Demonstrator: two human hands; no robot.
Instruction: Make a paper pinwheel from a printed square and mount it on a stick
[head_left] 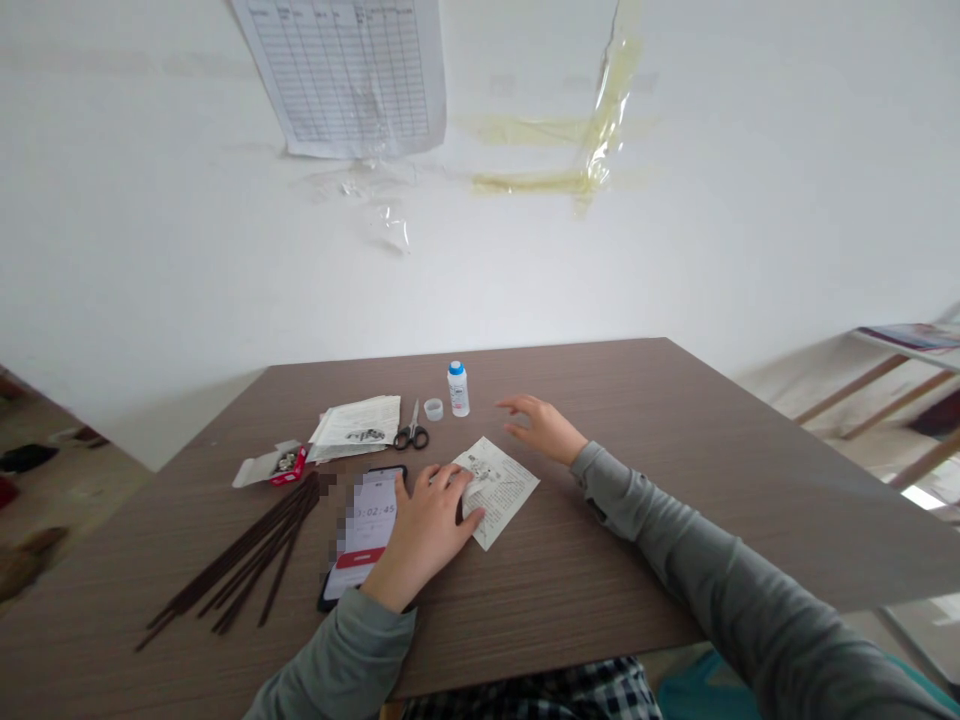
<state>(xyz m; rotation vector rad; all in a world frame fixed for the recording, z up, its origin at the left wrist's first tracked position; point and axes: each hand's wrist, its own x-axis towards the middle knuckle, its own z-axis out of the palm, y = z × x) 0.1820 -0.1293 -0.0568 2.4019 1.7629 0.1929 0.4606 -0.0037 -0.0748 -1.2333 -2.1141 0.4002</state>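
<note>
A square of printed paper [499, 485] lies turned like a diamond on the table, with small text and a picture on it. My left hand [431, 525] rests over the paper's left corner, fingers spread and lying flat, hiding that part. Above the table, right of the paper's far corner, is my right hand [544, 428], its fingers stretched out to the left and nothing in them. Beyond the paper stands a white bottle [458, 392] with a blue cap. Partly behind my left hand is a phone [373, 520] showing a running time display.
Scissors [412, 432] lie beside a small clear cup [433, 409]. Further left are a stack of printed papers [356, 425], a small red box [288, 468] of metal pieces and several dark brown sticks [247, 550]. The wall [525, 280] borders the table's far edge.
</note>
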